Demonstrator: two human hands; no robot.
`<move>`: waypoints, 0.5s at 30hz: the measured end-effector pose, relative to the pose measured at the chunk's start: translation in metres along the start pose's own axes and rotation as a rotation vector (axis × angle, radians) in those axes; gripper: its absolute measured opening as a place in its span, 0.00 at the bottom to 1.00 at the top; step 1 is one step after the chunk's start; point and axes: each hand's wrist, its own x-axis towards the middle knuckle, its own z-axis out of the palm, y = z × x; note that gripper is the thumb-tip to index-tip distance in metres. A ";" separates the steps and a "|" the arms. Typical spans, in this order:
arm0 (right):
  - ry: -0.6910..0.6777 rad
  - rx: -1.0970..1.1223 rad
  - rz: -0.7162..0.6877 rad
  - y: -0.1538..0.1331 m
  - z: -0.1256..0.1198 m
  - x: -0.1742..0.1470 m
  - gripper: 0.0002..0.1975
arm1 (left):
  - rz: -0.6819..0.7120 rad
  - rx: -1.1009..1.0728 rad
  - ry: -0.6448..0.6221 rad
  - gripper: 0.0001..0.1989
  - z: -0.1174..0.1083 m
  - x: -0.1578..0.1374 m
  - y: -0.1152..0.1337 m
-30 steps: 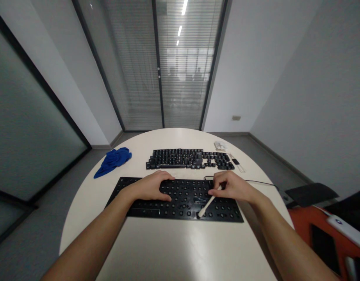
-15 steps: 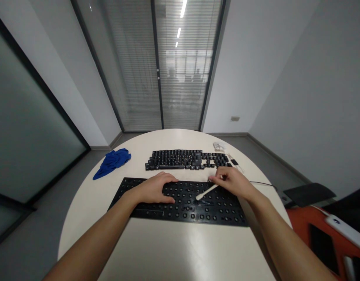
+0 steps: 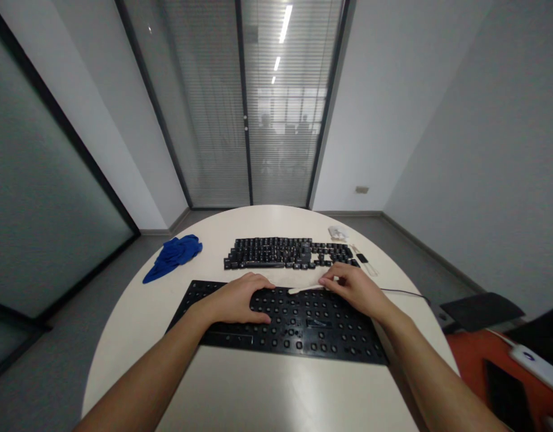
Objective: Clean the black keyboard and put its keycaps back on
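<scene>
A black keyboard base [image 3: 285, 348] with its keycaps off lies across the near part of the table, showing rows of bare key posts. My left hand [image 3: 240, 300] rests on its left half, thumb and fingers apart, fingertips near the far edge. My right hand [image 3: 351, 288] pinches the handle of a slim white swab [image 3: 303, 289] between thumb and fingers. The swab's pale head points left, at the base's far edge; whether it touches cannot be told. Behind the base, loose black keycaps [image 3: 272, 253] are laid out in keyboard order.
A crumpled blue cloth [image 3: 175, 257] lies at the table's left. Far right are a clear plastic bag [image 3: 338, 233] and a small black item [image 3: 361, 258]. A cable [image 3: 405, 292] runs off the right edge. Beyond it, a phone [image 3: 505, 390] and a white power strip [image 3: 537, 366] lie on an orange seat.
My right hand has moved the swab from the middle of the keyboard base up and left to its far edge. My left hand stays in place on the base.
</scene>
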 end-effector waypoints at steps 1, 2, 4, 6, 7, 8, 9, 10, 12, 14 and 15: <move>0.004 0.004 0.003 -0.001 0.001 0.000 0.17 | 0.000 -0.001 -0.003 0.33 0.000 0.000 0.001; 0.005 0.007 0.003 -0.001 0.001 0.000 0.17 | 0.000 -0.001 -0.004 0.33 0.000 -0.001 0.001; 0.003 0.003 -0.001 -0.002 0.002 -0.001 0.17 | 0.001 0.005 0.001 0.33 0.000 -0.002 0.002; 0.003 -0.004 -0.003 -0.002 0.003 -0.001 0.17 | 0.002 0.012 0.009 0.32 0.000 -0.002 0.002; 0.006 -0.008 -0.002 -0.003 0.003 -0.001 0.17 | 0.003 0.015 0.013 0.32 0.000 -0.002 0.002; 0.009 -0.009 0.000 -0.003 0.003 -0.001 0.17 | 0.004 0.018 0.014 0.32 -0.001 -0.002 0.003; 0.010 -0.010 0.001 -0.004 0.003 -0.001 0.17 | 0.005 0.019 0.013 0.32 -0.001 -0.002 0.003; 0.010 -0.012 0.002 -0.004 0.003 -0.001 0.17 | 0.006 0.020 0.013 0.32 -0.001 -0.002 0.003; 0.010 -0.014 0.002 -0.005 0.003 -0.001 0.16 | 0.008 0.020 0.014 0.32 -0.001 -0.002 0.004; 0.016 -0.015 0.001 -0.006 0.004 -0.001 0.16 | 0.013 0.021 0.013 0.32 -0.001 -0.002 0.004; 0.023 -0.014 0.001 -0.007 0.005 -0.001 0.16 | 0.015 0.021 0.013 0.32 -0.001 -0.002 0.004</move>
